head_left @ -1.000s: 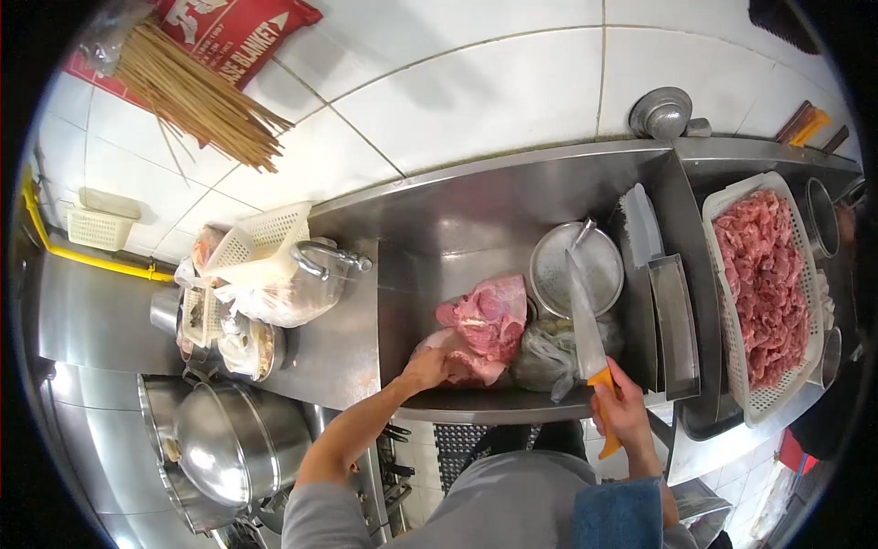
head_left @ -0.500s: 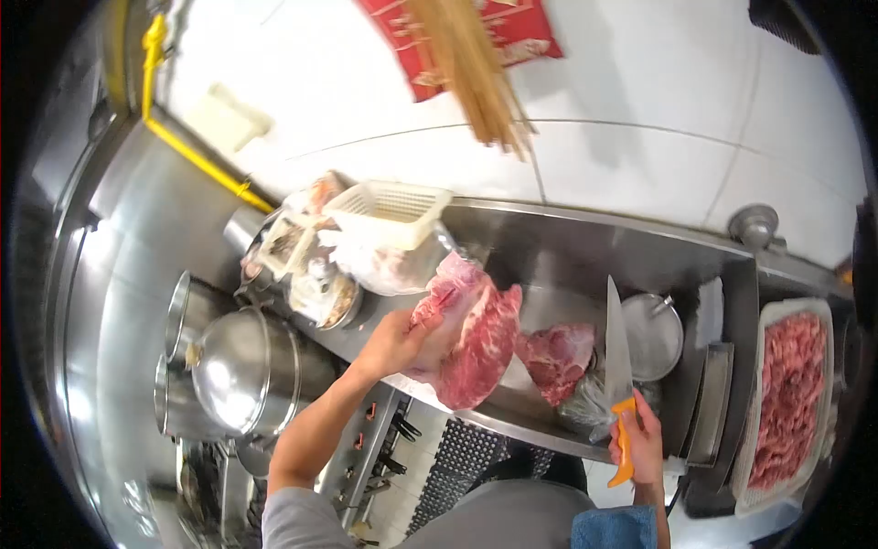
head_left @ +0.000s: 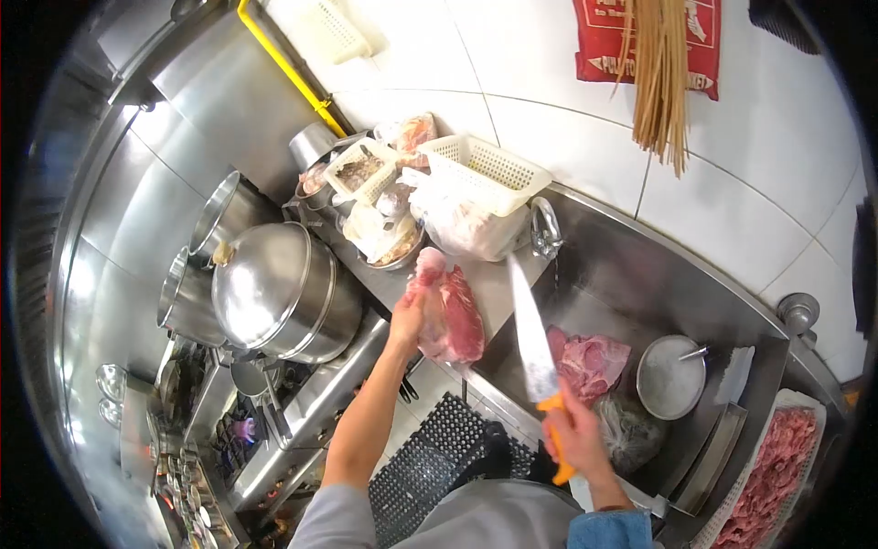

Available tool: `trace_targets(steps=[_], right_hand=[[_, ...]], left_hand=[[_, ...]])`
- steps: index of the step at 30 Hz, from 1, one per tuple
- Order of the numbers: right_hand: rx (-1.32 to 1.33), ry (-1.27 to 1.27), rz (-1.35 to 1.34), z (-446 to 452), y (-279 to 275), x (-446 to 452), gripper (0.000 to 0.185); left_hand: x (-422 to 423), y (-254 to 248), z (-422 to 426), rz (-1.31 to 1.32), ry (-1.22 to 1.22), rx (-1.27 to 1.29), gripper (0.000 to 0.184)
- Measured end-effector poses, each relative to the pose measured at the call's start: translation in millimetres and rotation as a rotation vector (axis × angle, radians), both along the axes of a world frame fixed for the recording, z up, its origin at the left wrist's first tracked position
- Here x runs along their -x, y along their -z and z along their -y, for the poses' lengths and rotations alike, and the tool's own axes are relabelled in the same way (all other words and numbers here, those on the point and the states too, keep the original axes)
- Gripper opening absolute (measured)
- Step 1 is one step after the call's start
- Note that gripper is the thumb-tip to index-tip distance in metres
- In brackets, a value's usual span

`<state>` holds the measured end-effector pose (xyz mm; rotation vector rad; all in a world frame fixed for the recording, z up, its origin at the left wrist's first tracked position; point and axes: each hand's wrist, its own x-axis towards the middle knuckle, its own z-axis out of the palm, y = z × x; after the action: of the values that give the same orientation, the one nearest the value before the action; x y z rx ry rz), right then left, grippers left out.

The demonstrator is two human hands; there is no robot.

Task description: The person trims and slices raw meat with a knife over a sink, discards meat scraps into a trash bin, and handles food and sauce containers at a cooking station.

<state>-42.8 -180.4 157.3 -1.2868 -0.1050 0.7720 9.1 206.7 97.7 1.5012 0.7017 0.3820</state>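
My left hand [head_left: 408, 318] grips a large slab of raw meat [head_left: 462, 320] by its left side, over the steel counter left of the sink. The slab is red with pale fat and hangs tilted. In my right hand [head_left: 578, 435] is a knife [head_left: 530, 334] with a long broad blade and an orange handle, its tip pointing up and away over the sink's left edge. The blade is apart from the slab. Another piece of raw meat [head_left: 596, 361] lies in the sink [head_left: 631, 284], just right of the blade. A clear plastic bag [head_left: 631, 435] sits below that piece.
A round metal pan [head_left: 672, 377] stands in the sink. Minced-looking meat fills a white basket [head_left: 766, 476] at right. Bagged food, bowls and a white plastic basket [head_left: 494, 183] crowd the left counter. Large steel pots [head_left: 274, 288] and a lit burner [head_left: 245, 430] are farther left.
The view has turned to the left. My left hand has carried the slab from over the sink to the counter at left. The knife has also moved left, above the sink's left part.
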Motion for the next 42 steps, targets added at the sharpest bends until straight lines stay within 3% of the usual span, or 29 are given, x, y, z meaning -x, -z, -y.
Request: trace_targets(steps=[1,6,9,13,16,17,21,24,30,37,42], right_hand=[[-0.054,-0.014,0.046,-18.3,6.7,-1.7,0.056],[0.139,-0.053,0.28,-104.0,35.7,6.9,0.059],[0.155,0.096,0.526,-141.2,56.6,14.8,0.058],[0.164,0.211,0.615,-168.0,55.9,16.7,0.057],[0.186,0.244,0.62,-184.3,48.7,29.9,0.058],[0.199,0.252,0.621,-190.9,45.7,33.6,0.058],[0.335,0.347,0.645,-224.4,42.6,48.5,0.058],[0.332,0.497,0.724,-251.1,54.1,48.3,0.057],[0.377,0.54,0.627,-272.9,64.2,69.1,0.057],[0.434,0.57,0.761,-290.4,103.6,156.5,0.057],[0.43,0.666,0.692,-296.8,69.4,95.9,0.059]], left_hand=[[3.4,-20.1,6.5,-0.006,-0.032,0.112,0.035],[-1.4,-7.0,-2.2,0.031,0.039,0.242,0.033],[-0.3,-35.8,14.9,-0.048,0.017,0.3,0.037],[19.2,-67.9,-6.4,-0.269,0.4,-0.09,0.057],[34.2,-84.6,-34.6,-0.378,0.74,-0.485,0.049],[35.0,-77.8,-47.5,-0.639,0.829,-0.614,0.046],[38.8,-70.1,-49.8,-0.584,0.777,-0.637,0.059],[30.6,-63.2,-53.5,-0.505,0.83,-0.63,0.054],[8.4,-32.6,-60.4,-0.247,0.814,-0.056,0.041],[13.6,-64.2,-47.8,-0.307,0.786,0.045,0.041],[29.5,-62.7,-35.4,-0.199,0.802,0.1,0.04]])
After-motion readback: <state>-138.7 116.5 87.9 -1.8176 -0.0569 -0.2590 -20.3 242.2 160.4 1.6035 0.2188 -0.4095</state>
